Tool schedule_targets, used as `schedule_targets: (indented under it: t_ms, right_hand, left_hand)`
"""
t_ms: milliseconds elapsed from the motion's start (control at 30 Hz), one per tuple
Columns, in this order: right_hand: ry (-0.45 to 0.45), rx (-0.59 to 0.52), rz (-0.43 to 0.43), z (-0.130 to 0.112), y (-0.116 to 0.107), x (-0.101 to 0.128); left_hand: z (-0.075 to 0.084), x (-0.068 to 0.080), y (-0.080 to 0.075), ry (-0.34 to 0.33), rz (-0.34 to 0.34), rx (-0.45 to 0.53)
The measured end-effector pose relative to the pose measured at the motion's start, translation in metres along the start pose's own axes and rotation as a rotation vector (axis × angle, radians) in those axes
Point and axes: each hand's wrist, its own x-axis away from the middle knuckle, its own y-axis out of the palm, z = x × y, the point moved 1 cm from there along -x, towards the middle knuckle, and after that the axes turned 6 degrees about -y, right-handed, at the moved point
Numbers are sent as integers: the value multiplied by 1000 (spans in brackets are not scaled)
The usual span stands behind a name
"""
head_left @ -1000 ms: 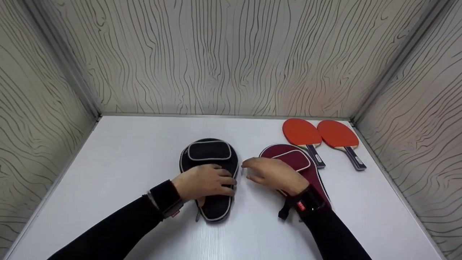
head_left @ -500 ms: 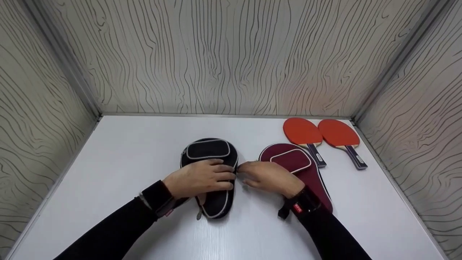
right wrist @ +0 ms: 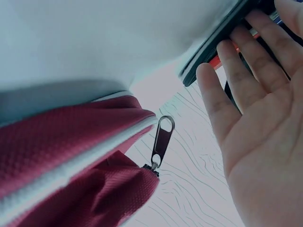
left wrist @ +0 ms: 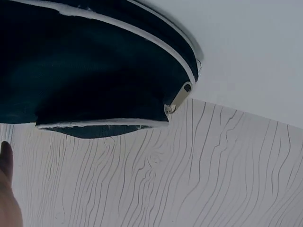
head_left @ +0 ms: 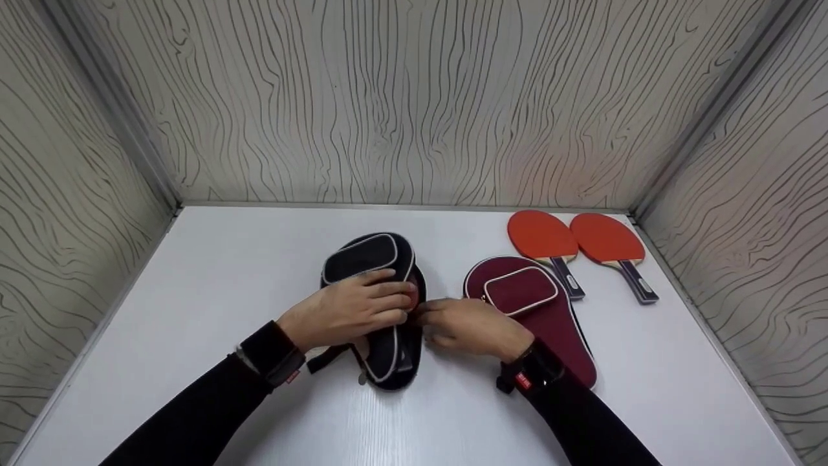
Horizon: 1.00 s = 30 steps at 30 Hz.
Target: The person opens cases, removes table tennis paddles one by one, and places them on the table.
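Note:
A black table tennis bat case with white piping lies on the table, its upper side lifted along the right edge. Through that gap shows the red face of a bat. My left hand grips the case across its middle, fingers over the top and thumb at the left edge. At the gap, my right hand reaches its fingers to the case's right edge; the right wrist view has them fairly straight against the rim. A metal zip pull hangs from the black case in the left wrist view.
A maroon bat case lies right of my right hand, partly under that forearm, with its own zip pull. Two red bats lie behind it at the table's back right. Wood-patterned walls enclose the white table.
The black case's top has been pulled left and up, opening a gap that reveals the red bat. My left hand moved slightly left; my right hand moved left to the gap.

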Motion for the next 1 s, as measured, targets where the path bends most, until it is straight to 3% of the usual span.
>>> schedule_targets:
  t_ms: [300, 633, 1000]
  right_hand:
    - [19, -45, 22, 0, -4, 3]
    - [37, -48, 7, 0, -4, 7]
    - [34, -32, 33, -5, -5, 26]
  left_hand:
    - [-13, 11, -12, -46, -23, -93]
    - [-17, 20, -38, -88, -90, -92]
    - [-17, 31, -61, -154, -67, -143]
